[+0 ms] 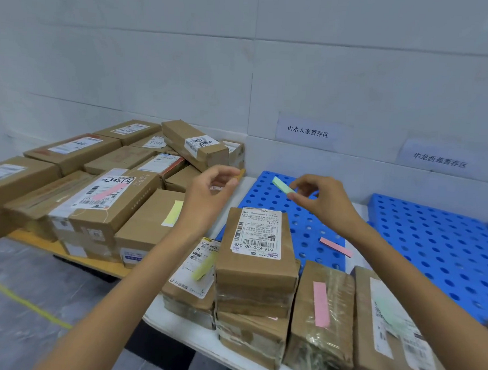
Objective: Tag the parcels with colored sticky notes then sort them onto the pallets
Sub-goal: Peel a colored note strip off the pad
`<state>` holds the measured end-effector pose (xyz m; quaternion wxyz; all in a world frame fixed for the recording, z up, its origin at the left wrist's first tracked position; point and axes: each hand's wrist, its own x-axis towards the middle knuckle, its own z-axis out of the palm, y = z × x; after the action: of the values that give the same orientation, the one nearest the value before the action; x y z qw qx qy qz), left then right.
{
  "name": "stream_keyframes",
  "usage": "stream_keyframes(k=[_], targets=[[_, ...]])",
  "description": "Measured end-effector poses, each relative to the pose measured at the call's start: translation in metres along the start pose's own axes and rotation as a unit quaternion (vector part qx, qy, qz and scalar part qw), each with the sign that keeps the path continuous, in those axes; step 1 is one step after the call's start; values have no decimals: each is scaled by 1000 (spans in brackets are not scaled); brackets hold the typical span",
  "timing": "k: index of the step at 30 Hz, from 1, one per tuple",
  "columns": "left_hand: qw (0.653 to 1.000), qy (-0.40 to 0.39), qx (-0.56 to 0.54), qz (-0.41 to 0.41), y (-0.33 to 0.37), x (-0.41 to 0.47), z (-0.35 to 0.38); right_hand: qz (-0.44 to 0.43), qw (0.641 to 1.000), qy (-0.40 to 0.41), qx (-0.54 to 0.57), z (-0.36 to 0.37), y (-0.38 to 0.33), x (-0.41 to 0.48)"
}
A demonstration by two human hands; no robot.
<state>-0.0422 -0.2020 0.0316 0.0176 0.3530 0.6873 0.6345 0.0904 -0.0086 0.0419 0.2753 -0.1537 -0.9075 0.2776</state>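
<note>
Taped brown parcels (258,249) lay stacked on a white table (180,331) just in front of the blue pallet (305,224), several already tagged pink, yellow or green. Over the pallet's far-left corner, the person's right hand (317,199) pinched a green sticky note (282,185) between thumb and fingertips. The left hand (209,189), just left of the pallet, curled around an orange-edged strip (241,174). One loose pink note (336,247) lay on the pallet, and a heap of boxes (111,195) sat to its left.
</note>
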Motion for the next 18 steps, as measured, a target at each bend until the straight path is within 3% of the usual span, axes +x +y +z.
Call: stream_keyframes(k=[7,11,18], targets=[[986,-82,-142,5,41,-28,6,-110,992,3,53,-15,-80,-25],[974,-66,-215,-1,46,-39,1,-119,989,10,81,-18,-93,-33],[965,-81,-248,2,48,-44,-6,-117,984,-35,129,-22,-100,-36]])
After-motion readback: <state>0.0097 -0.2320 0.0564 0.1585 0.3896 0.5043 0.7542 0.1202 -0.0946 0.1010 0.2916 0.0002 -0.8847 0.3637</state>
